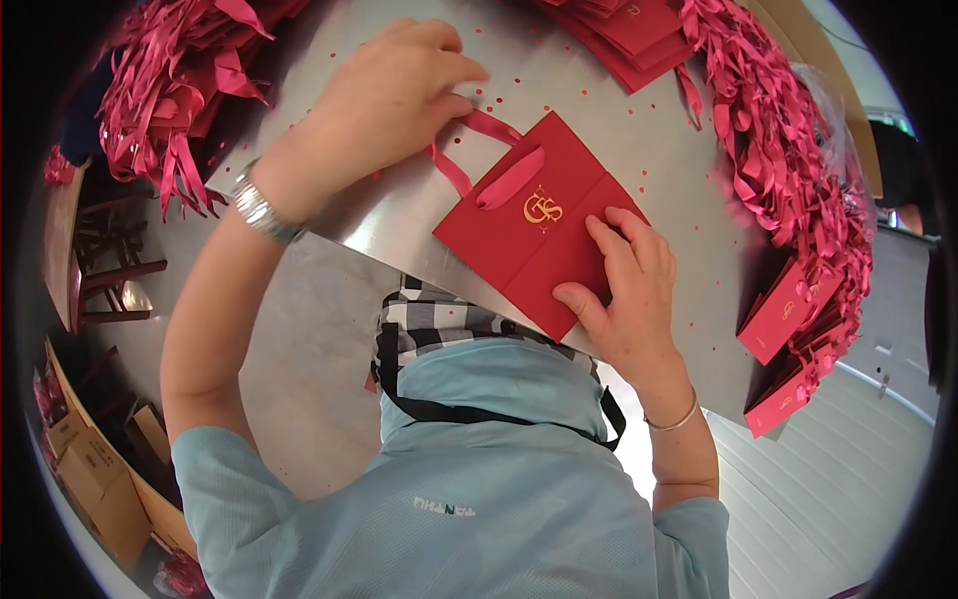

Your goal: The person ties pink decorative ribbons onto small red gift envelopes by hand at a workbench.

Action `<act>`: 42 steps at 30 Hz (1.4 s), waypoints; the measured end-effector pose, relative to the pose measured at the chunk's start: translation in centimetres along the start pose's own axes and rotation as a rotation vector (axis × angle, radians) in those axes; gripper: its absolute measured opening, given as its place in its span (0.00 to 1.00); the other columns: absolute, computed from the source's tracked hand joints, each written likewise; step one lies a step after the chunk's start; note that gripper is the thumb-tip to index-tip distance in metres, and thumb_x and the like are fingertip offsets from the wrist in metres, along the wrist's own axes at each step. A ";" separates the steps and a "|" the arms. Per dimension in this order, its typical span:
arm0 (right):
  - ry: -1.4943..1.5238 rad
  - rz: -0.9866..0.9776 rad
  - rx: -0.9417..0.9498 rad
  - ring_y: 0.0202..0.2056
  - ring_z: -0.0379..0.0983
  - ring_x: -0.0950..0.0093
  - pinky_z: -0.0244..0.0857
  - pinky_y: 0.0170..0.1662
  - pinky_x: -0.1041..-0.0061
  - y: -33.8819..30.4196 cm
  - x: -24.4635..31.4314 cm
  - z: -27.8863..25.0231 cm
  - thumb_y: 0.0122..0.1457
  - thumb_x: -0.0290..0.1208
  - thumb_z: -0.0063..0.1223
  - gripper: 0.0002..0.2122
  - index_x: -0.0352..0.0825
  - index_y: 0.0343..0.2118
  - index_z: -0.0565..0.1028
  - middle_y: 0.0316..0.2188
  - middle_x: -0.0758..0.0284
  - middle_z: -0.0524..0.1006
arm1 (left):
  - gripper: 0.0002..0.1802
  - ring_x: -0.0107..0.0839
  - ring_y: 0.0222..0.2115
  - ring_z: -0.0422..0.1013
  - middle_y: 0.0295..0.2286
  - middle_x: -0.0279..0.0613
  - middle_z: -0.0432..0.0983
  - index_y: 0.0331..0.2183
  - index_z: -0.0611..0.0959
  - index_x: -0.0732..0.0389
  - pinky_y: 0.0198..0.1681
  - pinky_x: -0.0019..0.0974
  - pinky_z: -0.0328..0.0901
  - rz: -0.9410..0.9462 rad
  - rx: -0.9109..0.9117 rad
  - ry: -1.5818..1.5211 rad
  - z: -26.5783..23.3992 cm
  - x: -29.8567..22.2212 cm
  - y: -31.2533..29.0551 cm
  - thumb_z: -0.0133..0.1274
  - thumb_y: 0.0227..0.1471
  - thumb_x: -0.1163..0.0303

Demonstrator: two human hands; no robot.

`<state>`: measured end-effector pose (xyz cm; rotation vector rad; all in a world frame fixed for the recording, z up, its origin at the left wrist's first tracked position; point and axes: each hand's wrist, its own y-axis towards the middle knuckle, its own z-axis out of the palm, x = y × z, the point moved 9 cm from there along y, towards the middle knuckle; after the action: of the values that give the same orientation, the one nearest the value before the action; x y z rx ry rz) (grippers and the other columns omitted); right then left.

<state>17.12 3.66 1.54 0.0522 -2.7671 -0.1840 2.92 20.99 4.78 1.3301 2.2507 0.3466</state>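
A red paper gift bag (574,190) with a gold emblem lies flat and turned at an angle by the table's near edge. One pink ribbon handle (489,126) runs up from its mouth to my left hand (399,90). The fingers there are curled around the ribbon, though the thumb and index tips stand apart; the grip is partly hidden. A second ribbon handle (512,178) lies folded over the bag's front. My right hand (639,275) rests on the bag's lower part, thumb and fingers spread on its surface.
The metal table (699,329) is sprinkled with small red paper dots. Heaps of ribboned red bags stand at the far left (180,90) and along the right (768,150). A stack of red bags (629,40) lies at the far edge. Cardboard boxes (95,469) sit at lower left.
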 end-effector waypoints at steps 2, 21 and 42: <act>0.008 -0.015 -0.007 0.53 0.63 0.61 0.52 0.56 0.62 -0.1 0.1 0.0 0.46 0.41 0.66 0.30 0.32 0.51 0.72 0.53 0.60 0.67 | 0.08 0.41 0.40 0.71 0.34 0.41 0.75 0.33 0.84 0.58 0.43 0.42 0.67 -0.043 0.081 -0.007 1.8 1.1 0.4 0.56 0.47 0.71; 0.123 0.077 -0.112 0.55 0.62 0.58 0.56 0.57 0.62 1.6 -3.4 -2.4 0.48 0.36 0.64 0.27 0.32 0.51 0.71 0.54 0.57 0.68 | 0.17 0.38 0.31 0.69 0.32 0.38 0.74 0.38 0.82 0.58 0.34 0.39 0.63 -0.267 -0.149 0.068 0.5 -8.4 -9.5 0.61 0.41 0.74; 0.179 -0.280 -0.348 0.39 0.79 0.67 0.71 0.42 0.68 -1.0 -0.6 -5.7 0.57 0.34 0.57 0.12 0.36 0.43 0.79 0.40 0.63 0.81 | 0.17 0.43 0.38 0.70 0.40 0.48 0.75 0.42 0.81 0.64 0.40 0.38 0.67 -0.334 -0.361 -0.195 -0.6 -13.0 -14.2 0.54 0.47 0.85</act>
<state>19.74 2.06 6.46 0.3477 -2.5009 -0.6936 -2.78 2.76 2.56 0.7559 2.0765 0.4540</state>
